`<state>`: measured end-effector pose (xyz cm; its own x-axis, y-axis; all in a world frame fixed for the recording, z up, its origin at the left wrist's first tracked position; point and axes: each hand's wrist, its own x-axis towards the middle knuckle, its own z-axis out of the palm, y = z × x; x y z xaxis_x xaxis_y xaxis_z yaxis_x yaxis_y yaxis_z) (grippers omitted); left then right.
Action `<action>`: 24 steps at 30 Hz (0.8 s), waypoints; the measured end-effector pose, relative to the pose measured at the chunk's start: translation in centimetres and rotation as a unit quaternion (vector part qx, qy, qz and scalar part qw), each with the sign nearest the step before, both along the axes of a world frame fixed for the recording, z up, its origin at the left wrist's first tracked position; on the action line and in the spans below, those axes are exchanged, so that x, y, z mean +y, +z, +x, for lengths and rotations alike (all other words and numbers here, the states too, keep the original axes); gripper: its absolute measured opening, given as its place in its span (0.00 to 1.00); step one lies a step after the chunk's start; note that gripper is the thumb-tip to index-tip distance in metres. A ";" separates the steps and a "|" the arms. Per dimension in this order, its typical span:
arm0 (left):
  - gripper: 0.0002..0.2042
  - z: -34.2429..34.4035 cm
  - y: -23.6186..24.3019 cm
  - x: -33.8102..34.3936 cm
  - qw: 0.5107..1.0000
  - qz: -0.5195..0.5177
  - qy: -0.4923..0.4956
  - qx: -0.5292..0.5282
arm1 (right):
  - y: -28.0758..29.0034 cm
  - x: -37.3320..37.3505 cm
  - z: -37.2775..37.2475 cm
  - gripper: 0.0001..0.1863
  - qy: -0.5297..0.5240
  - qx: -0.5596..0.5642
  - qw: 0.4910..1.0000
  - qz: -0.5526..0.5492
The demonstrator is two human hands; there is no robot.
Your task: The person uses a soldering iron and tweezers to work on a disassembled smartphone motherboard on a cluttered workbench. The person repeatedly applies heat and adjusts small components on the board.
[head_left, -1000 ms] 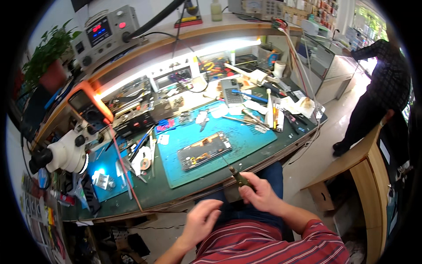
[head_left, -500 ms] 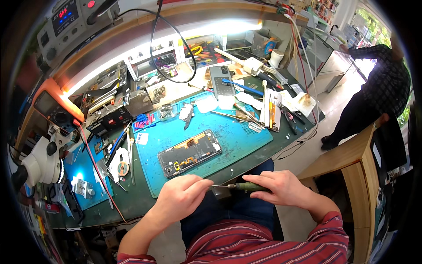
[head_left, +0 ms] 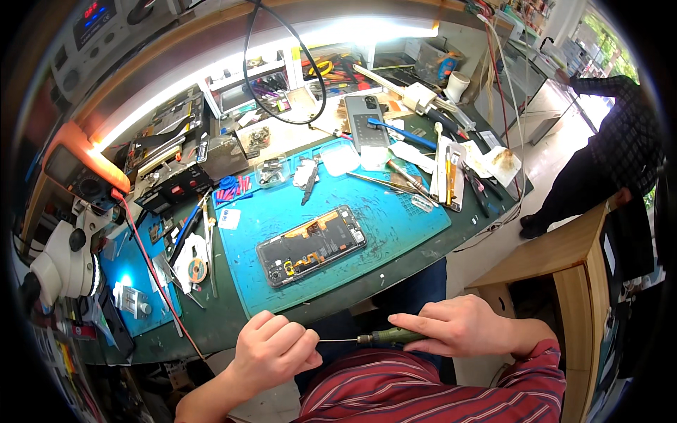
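My right hand [head_left: 462, 326] is wrapped round the green handle of a screwdriver [head_left: 384, 335], its forefinger stretched along the handle. The thin metal shaft points left, level, in front of my body below the bench edge. My left hand [head_left: 273, 350] is closed at the tip of the shaft. Its fingers hide the tip and whatever else they may hold. Beyond both hands, a phone [head_left: 312, 247] with its back off lies on a blue work mat [head_left: 395, 229], showing a black inside with orange flex cables.
A grey phone back [head_left: 364, 127], a blue brush [head_left: 405, 134], tweezers and loose tools crowd the mat's far side. At the left stand an orange multimeter [head_left: 83, 173] and a white microscope [head_left: 60, 261]. A wooden desk [head_left: 546, 250] and another person [head_left: 613, 141] are at the right.
Both hands have come down and nearer my body with the screwdriver. The left hand has moved left, and more of the shaft shows. The view has shifted slightly.
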<state>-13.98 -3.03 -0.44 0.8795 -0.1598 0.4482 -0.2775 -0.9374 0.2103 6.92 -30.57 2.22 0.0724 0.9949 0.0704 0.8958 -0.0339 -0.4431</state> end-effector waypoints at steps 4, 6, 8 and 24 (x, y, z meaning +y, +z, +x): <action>0.10 -2.0 -0.3 4.5 0.974 -0.030 0.226 -0.010 | 1.0 -2.3 0.8 0.31 -0.083 -0.040 0.996 -0.013; 0.08 -4.4 -0.9 4.7 0.954 -0.104 0.279 0.034 | 0.6 -3.0 2.4 0.32 -0.172 -0.024 0.985 0.022; 0.08 -6.2 -1.8 2.8 0.957 -0.163 0.210 0.120 | 0.5 -2.9 3.1 0.33 -0.248 0.045 0.967 0.035; 0.44 8.7 -1.6 3.0 0.982 -0.033 0.125 0.135 | 4.1 4.3 9.6 0.35 -0.133 -0.100 0.984 -0.056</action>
<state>-5.29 -0.07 -2.08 0.9760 0.0974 0.1949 0.0334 -0.9509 0.3078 16.47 -26.32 6.36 0.3269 0.9450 0.0017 0.9180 -0.3171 -0.2382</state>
